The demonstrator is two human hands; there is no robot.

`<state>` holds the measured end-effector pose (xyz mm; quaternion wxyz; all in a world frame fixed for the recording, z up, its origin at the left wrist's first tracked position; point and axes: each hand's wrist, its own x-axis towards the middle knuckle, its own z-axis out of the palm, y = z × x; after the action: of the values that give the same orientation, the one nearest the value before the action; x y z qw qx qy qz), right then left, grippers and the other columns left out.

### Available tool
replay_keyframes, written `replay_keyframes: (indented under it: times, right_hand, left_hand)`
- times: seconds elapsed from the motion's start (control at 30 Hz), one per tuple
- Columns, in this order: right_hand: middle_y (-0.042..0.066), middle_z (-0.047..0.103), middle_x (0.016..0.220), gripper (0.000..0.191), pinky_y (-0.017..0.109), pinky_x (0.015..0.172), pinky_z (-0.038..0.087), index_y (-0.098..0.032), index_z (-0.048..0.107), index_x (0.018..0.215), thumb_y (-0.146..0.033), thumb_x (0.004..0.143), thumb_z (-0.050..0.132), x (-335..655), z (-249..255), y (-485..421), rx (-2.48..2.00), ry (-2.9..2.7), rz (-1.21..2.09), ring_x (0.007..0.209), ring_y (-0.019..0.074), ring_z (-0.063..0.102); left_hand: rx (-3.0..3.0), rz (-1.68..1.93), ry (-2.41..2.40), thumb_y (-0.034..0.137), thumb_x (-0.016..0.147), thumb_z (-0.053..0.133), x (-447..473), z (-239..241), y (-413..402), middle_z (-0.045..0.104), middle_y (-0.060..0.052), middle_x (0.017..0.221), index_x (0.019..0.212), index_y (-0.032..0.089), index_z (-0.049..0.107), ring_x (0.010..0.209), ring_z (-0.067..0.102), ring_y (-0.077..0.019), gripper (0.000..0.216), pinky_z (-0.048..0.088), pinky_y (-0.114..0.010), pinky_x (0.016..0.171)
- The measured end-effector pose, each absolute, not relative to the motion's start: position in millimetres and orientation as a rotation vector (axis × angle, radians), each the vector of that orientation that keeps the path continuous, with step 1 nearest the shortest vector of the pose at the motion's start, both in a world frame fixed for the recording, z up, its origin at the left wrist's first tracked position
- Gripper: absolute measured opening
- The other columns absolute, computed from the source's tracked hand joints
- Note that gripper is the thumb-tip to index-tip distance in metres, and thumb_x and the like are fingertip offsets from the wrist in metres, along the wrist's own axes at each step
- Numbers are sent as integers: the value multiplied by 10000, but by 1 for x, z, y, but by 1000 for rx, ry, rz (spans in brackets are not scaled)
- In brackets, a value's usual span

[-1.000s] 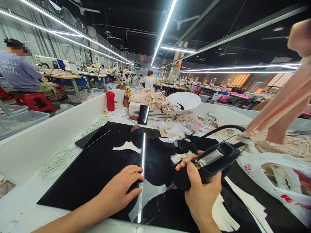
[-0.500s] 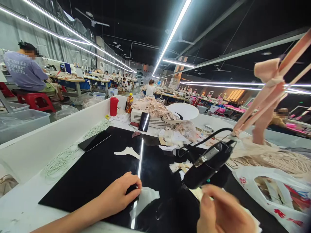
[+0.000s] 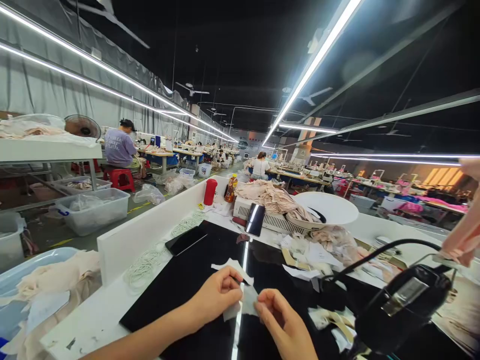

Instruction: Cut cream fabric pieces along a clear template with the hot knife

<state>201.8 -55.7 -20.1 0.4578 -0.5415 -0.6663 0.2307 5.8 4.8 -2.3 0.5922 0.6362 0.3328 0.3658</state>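
Note:
A small, pale, translucent piece of material (image 3: 250,299) is between my hands, above a glossy black board (image 3: 187,280). My left hand (image 3: 219,294) is closed, its thumb and fingertips pinching the left edge of the piece. At the opposite edge, my right hand (image 3: 283,322) has thumb and forefinger together on the material. Just beyond lies a white curved cutout (image 3: 234,266), partly behind my left fingers. To the right of my right hand hangs a black corded tool (image 3: 405,305), tied up with pink fabric strips (image 3: 465,225).
Scraps (image 3: 333,320) lie right of my hands. A dark phone (image 3: 185,241) rests at the board's left edge; another phone (image 3: 255,220) leans upright at the back. Behind are a fabric pile (image 3: 262,192) and a white dish (image 3: 330,207). A low white wall (image 3: 150,232) borders the left.
My right hand has come from beside the black tool to the translucent piece. Both hands now hold that piece, lifted a little. The view has turned left.

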Motion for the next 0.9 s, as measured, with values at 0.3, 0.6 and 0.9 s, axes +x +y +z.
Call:
replay_keyframes:
  times: [0.3,0.6,0.9]
  right_hand:
    - [24,695,839,296,311,709,486,-222,679,851,-390,1000,485,183,-8,16,-1447,-1716,238,756,200,653]
    - [14,659,826,171,349,777,481,-167,675,873,-180,994,554,177,-36,38,-1710,-1882,-67,828,190,628]
    - [55,682,1072,50,393,865,523,-155,685,967,-140,951,640,161,-27,27,-1756,-1953,-233,1012,222,631]
  left_hand:
    - [1885,950,1032,265,848,604,3,5,80,629,20,830,1117,208,531,695,575,-158,285,443,-292,674]
    - [2324,765,1213,155,905,561,8,-22,96,684,-56,996,1225,200,581,928,662,-252,324,467,-344,845]
    - [2551,697,1296,136,932,475,8,-27,96,674,-112,1127,1259,158,590,1040,658,-265,347,500,-395,954]
